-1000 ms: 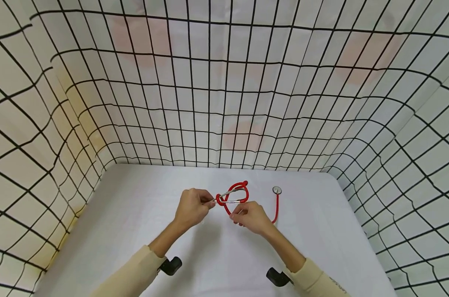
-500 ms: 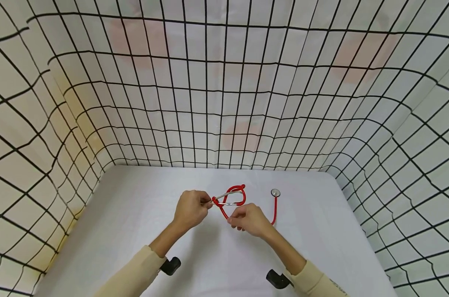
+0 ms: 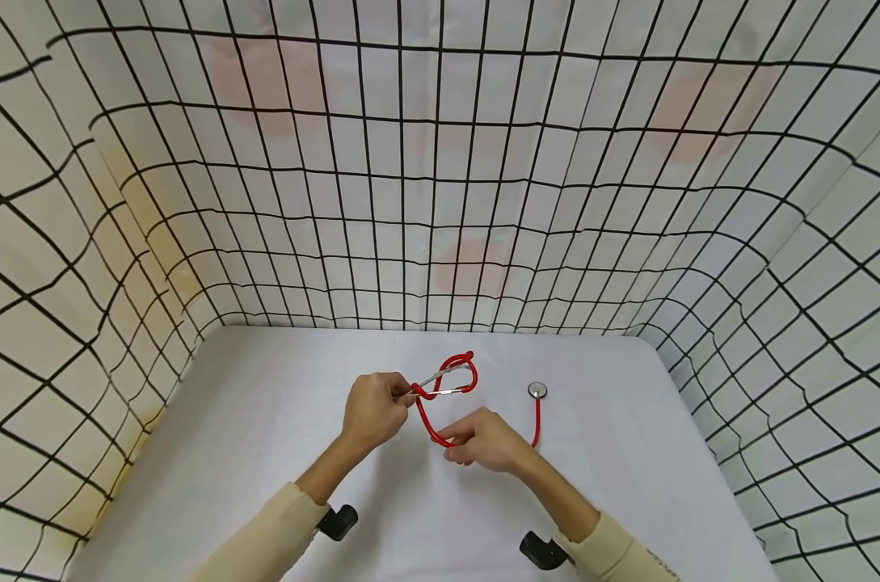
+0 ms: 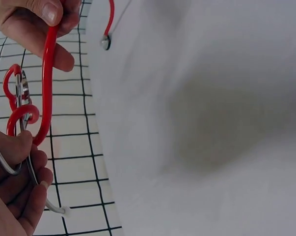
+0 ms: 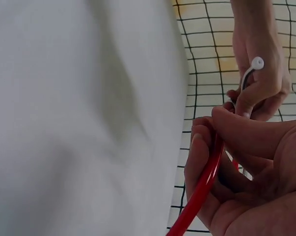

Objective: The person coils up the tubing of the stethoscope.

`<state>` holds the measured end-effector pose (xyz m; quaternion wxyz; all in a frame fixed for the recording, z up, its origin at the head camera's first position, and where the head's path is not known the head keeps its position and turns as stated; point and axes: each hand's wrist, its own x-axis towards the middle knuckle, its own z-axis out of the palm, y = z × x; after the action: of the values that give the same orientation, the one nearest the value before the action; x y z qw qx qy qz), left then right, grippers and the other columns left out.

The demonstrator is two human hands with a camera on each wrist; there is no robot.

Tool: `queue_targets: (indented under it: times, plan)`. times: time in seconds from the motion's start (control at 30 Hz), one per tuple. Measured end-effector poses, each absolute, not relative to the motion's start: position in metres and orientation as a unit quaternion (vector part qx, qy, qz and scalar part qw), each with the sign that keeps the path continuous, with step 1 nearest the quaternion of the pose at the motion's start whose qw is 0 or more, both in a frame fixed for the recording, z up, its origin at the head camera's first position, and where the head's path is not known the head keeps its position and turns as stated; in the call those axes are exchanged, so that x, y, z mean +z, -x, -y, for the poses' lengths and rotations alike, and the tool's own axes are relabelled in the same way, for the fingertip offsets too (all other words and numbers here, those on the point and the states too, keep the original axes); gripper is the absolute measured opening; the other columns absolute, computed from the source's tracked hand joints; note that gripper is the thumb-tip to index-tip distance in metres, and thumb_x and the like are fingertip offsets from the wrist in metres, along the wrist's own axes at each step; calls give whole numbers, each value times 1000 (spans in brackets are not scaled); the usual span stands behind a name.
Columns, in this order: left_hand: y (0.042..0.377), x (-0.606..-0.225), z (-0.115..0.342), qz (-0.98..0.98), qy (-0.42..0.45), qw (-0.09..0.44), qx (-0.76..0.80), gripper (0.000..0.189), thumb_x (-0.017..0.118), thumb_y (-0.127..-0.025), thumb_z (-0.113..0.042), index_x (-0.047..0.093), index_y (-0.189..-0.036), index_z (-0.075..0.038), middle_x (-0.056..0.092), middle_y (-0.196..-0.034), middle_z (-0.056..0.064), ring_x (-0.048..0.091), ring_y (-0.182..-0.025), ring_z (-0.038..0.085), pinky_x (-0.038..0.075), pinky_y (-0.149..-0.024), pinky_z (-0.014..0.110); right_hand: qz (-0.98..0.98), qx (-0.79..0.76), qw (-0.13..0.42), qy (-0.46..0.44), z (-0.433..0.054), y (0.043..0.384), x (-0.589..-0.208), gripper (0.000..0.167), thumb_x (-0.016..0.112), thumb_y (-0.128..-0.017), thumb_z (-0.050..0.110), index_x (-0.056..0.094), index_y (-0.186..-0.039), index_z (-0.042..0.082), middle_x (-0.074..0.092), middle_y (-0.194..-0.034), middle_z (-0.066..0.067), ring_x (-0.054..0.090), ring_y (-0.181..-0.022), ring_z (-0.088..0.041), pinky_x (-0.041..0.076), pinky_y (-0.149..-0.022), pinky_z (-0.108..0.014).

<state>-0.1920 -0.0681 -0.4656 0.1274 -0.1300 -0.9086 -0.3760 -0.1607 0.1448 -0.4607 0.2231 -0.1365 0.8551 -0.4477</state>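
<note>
A stethoscope with red tubing (image 3: 427, 424) and metal ear tubes (image 3: 448, 392) is held above the table. My left hand (image 3: 376, 406) grips the ear tubes close to their tips; in the left wrist view a white earpiece (image 4: 64, 211) pokes out below the fingers. Red tubing winds round the metal beside that hand and makes a loop (image 3: 473, 373) to its right. Lower and to the right, my right hand (image 3: 486, 439) pinches the tubing between thumb and fingers, as the right wrist view shows (image 5: 206, 184). The round chestpiece (image 3: 537, 390) lies on the table beyond the right hand.
A white-covered table (image 3: 280, 364) lies under both hands. Black grid netting (image 3: 440, 202) over pale cloth rises at the back and both sides. A black wrist camera (image 3: 338, 522) sits at each beige cuff.
My right hand has moved down, and more red tubing shows between the two hands. The left hand keeps its grip on the ear tubes. The chestpiece has slid slightly nearer.
</note>
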Motion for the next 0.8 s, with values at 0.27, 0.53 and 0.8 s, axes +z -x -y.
queue_targets:
  times: [0.27, 0.53, 0.8]
  plan:
    - [192, -471, 71, 920, 133, 112, -352, 14, 78, -78, -1, 74, -70, -11, 72, -65, -4, 56, -55, 4, 45, -51, 23, -893, -376, 187, 162, -140, 157, -446, 30, 76, -85, 4, 77, -115, 7, 79, -101, -7, 66, -88, -17, 51, -69, -31]
    - [189, -475, 70, 924, 144, 92, -342, 17, 75, -79, 0, 74, -69, -14, 70, -63, -7, 53, -56, 5, 42, -50, 22, -899, -344, 196, 188, -136, 155, -432, 31, 75, -84, 0, 77, -114, 5, 77, -87, -2, 60, -78, -14, 48, -62, -28]
    - [184, -478, 66, 934, 181, 94, -294, 17, 74, -74, 3, 75, -69, -13, 68, -61, -7, 51, -56, 6, 40, -49, 21, -910, -323, 168, 197, -135, 158, -424, 26, 74, -82, -1, 81, -105, 8, 79, -94, -4, 63, -84, -13, 47, -63, -26]
